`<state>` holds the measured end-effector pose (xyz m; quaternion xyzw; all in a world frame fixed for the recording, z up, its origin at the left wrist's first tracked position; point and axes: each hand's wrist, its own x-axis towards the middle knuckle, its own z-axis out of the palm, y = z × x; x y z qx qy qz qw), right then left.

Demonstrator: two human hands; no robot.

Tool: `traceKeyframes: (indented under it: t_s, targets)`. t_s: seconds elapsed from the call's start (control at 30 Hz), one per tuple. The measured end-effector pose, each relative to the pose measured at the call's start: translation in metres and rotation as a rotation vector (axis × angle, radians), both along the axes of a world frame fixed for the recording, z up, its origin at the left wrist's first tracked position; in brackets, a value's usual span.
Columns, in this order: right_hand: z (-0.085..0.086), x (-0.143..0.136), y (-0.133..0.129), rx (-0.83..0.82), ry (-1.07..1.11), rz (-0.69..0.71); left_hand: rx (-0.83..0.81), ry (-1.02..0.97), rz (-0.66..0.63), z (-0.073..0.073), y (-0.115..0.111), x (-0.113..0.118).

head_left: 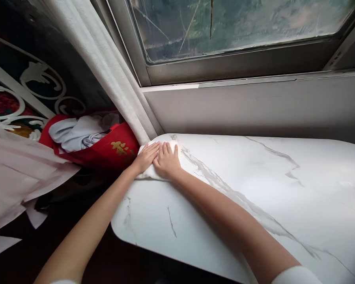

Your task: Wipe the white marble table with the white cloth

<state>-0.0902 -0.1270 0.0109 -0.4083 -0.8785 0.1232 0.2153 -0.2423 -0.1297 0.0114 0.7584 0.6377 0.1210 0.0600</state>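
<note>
A white cloth (151,172) lies bunched on the far left corner of a white marble-patterned table (248,169). My left hand (146,157) rests flat on the cloth's left part, fingers stretched out and pointing away from me. Right beside it, my right hand (166,159) presses on the same cloth with its fingers spread. The two hands touch or nearly touch near the thumbs. Under the palms, much of the cloth is hidden.
A red bag (106,152) with gold marking holds pale clothes (77,132), left of the table. Behind it stands a white scrollwork frame (41,79). A pale curtain (106,67) hangs by the window (239,27). Light pink fabric (23,169) drapes at left.
</note>
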Motion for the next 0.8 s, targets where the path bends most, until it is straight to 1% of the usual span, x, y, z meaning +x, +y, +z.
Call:
traceKeyframes:
  t_s: [0.1, 0.2, 0.27, 0.37, 0.47, 0.57, 0.67, 0.73, 0.8]
  targets:
    - [-0.002, -0.001, 0.034, -0.014, 0.015, -0.113, -0.019, 0.014, -0.055, 0.001, 0.049, 0.003]
    - [-0.002, -0.003, 0.055, -0.025, 0.01, -0.214, -0.039, 0.022, -0.106, 0.003, 0.084, 0.008]
    - [-0.003, -0.004, 0.062, -0.025, 0.005, -0.246, -0.033, 0.017, -0.122, 0.003, 0.096, 0.008]
    - [-0.003, -0.005, 0.065, -0.017, -0.011, -0.244, -0.028, 0.007, -0.125, 0.002, 0.098, 0.008]
    - [-0.003, -0.001, 0.058, -0.008, -0.043, -0.203, -0.018, 0.006, -0.095, 0.001, 0.084, 0.009]
    - [-0.003, 0.006, 0.039, 0.022, -0.053, -0.152, -0.008, 0.008, -0.089, 0.0, 0.056, 0.014]
    - [-0.003, 0.012, 0.006, 0.049, -0.046, -0.126, -0.004, 0.001, -0.104, 0.002, 0.018, 0.018]
    - [-0.002, 0.016, -0.023, 0.045, -0.041, -0.103, -0.006, -0.002, -0.121, 0.004, -0.011, 0.019]
    - [0.001, 0.022, -0.055, 0.028, -0.041, -0.05, -0.009, -0.011, -0.15, 0.007, -0.042, 0.02]
